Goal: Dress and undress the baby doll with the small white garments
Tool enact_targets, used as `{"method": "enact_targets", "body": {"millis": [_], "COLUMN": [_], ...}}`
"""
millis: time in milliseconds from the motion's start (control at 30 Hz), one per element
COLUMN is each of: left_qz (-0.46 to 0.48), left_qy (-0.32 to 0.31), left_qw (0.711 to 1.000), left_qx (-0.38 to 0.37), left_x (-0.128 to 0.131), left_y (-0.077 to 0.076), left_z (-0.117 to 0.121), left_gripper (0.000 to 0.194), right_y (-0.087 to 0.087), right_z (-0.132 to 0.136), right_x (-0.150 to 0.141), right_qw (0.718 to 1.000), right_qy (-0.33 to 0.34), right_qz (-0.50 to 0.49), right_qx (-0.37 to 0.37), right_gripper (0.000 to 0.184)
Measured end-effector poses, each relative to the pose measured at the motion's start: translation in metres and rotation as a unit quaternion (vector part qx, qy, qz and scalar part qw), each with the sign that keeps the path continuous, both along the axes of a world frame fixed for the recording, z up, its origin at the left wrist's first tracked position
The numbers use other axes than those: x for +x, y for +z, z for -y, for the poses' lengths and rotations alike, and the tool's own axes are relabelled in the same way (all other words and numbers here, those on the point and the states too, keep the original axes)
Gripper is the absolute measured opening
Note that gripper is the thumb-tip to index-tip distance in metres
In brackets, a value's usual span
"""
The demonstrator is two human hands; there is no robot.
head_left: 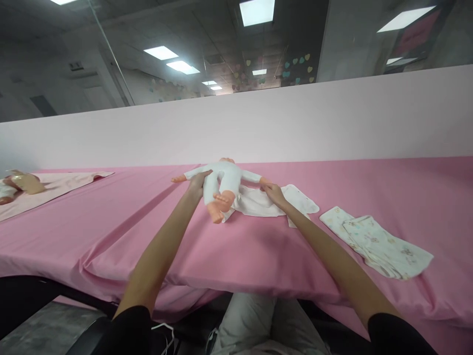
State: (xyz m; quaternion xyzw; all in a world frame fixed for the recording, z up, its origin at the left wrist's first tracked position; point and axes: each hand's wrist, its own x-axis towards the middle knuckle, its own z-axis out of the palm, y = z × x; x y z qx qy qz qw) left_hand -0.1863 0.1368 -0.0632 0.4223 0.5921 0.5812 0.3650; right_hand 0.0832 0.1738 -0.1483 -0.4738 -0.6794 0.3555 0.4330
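Note:
A baby doll in a white bodysuit lies on its back, head away from me and bare plastic feet toward me. My left hand wraps around the doll's arm and the side of its chest. My right hand grips the end of the doll's other arm, over a white cloth. That cloth lies partly under the doll's lower body and spreads to the right. Its hidden part cannot be seen.
A pink sheet covers the table, with folds at the near edge. A folded printed cloth lies to the right. A second doll lies on a pale pink mat at far left. A pale pink wall stands behind.

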Motion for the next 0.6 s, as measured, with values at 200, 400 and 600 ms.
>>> {"method": "enact_targets", "body": {"millis": [200, 400, 600], "left_qz": [0.180, 0.077, -0.091], "left_qy": [-0.128, -0.199, -0.181], "left_qw": [0.975, 0.975, 0.966], "left_qx": [0.037, 0.064, 0.158], "left_x": [0.062, 0.110, 0.128], "left_y": [-0.024, -0.050, -0.063], "left_z": [0.043, 0.060, 0.046], "left_gripper": [0.024, 0.034, 0.033], "right_y": [0.017, 0.026, 0.025], "right_z": [0.015, 0.023, 0.026], "right_x": [-0.010, 0.015, 0.044], "right_qw": [0.892, 0.891, 0.928], "right_qy": [0.218, 0.157, 0.061], "right_qz": [-0.326, -0.369, -0.308], "right_qx": [-0.224, -0.211, -0.201], "right_gripper": [0.073, 0.057, 0.059]}}
